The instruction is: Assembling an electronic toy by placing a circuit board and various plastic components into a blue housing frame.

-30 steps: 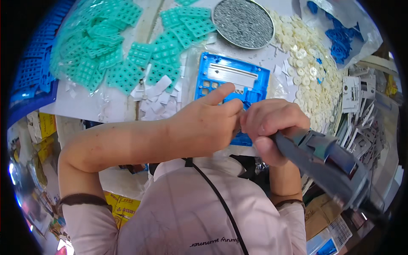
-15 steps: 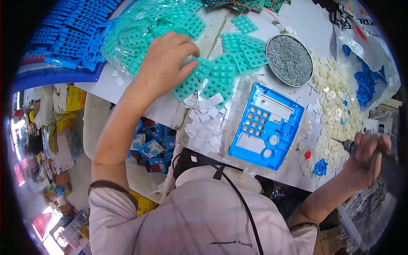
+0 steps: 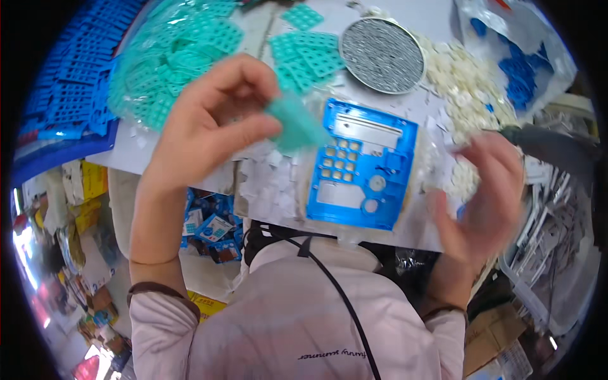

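Round grey mesh disc (image 3: 382, 54) and white buttons (image 3: 465, 82) behind blue keypad frame (image 3: 362, 172). Left hand (image 3: 202, 126) pinching teal rubber pad (image 3: 296, 123) above frame; right hand (image 3: 484, 196) blurred, fingers spread.

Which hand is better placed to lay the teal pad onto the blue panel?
Left. The left hand already pinches the teal pad just beside the blue panel. The right hand is open and blurred, right of the panel, holding nothing.
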A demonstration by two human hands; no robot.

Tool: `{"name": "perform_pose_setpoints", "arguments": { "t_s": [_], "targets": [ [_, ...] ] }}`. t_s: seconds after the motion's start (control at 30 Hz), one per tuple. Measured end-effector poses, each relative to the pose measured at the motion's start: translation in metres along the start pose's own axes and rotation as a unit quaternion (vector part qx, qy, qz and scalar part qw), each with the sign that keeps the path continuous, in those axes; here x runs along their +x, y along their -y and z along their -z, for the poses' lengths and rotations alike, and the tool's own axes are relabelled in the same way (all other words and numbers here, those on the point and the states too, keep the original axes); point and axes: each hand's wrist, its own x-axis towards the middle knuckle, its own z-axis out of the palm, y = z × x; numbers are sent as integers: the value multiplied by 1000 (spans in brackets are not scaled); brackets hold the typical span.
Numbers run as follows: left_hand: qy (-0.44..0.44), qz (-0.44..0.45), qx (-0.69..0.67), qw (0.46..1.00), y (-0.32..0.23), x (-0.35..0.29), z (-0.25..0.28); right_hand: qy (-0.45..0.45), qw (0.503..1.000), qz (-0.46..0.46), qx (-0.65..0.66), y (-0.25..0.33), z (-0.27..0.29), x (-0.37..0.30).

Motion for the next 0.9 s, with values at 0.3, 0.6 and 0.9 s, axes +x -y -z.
{"name": "perform_pose_setpoints", "arguments": {
  "t_s": [0.3,0.6,0.9],
  "targets": [
    [-53,88,-80,991,13,5,-59,124,959,-67,244,-13,-20,29],
    [-41,-139,336,931,46,-33,-46,268,951,-70,136,-18,-65,1],
    [40,-237,405,882,63,-41,-57,226,973,-53,-22,-22,-84,4]
  ]
}}
